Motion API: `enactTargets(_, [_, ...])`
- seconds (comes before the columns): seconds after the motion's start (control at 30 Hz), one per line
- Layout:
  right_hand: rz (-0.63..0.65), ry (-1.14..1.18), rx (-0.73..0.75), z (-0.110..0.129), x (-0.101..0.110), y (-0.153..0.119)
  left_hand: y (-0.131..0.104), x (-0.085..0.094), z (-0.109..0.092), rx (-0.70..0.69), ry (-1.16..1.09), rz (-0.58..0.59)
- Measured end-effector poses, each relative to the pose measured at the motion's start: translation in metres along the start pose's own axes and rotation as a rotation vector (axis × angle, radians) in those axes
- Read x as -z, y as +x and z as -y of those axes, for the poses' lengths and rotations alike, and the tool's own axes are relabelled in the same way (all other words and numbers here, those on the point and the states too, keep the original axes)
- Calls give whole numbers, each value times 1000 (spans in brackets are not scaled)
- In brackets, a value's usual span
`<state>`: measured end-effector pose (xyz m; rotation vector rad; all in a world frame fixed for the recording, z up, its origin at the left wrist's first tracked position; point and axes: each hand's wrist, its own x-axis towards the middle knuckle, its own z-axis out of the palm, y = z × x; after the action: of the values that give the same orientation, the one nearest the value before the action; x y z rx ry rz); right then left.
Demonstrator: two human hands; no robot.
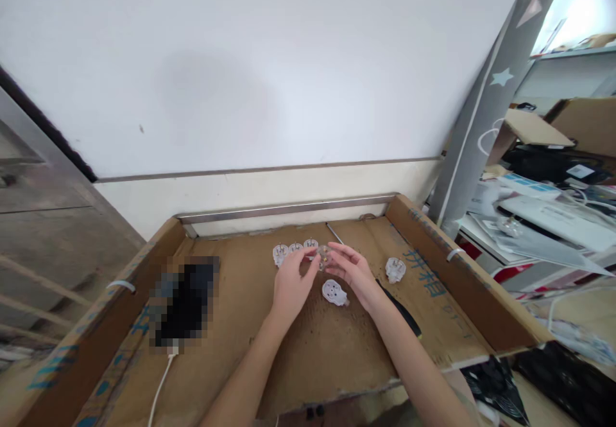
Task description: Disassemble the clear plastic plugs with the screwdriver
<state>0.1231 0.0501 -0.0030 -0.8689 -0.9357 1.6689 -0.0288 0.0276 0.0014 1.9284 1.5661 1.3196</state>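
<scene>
Near the middle of the cardboard surface [298,363], my left hand [294,280] and my right hand [355,274] meet around a small clear plastic piece [325,257] with metallic parts inside. Fingertips of both hands pinch it from either side. Just below it lies a white plug piece [335,293] with its holed face up. Behind my left hand, several white plug pieces with prongs [280,253] sit in a row. Another pronged plug piece [395,270] rests to the right of my right hand.
A dark pixelated object [185,302] with a white cable [161,385] lies at the left. A thin metal rod [333,232] lies behind my hands. Beside my right forearm is a black tool [402,311]. Raised cardboard walls [462,273] flank the surface.
</scene>
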Motion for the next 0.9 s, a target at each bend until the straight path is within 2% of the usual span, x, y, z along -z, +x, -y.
enactTargets(0.17, [62, 144, -56, 2, -3, -3, 1, -1, -2, 40, -105, -32])
enactTargets(0.33, [146, 189, -118, 3, -7, -6, -1, -1, -4, -48, -53, 19])
enactTargets(0.57, [129, 160, -179, 0, -7, -4, -4, -1, -7, -134, 72, -13])
enactTargets(0.7, [109, 159, -216, -2, -5, -2, -4, 0, -9, -136, 88, -16])
enactTargets(0.8, [45, 200, -201, -1, -2, 2, -5, 5, -13, -161, 75, 65])
enactTargets(0.9, [-42, 236, -153, 1, 1, 5, -6, 10, -16, -183, 144, 253])
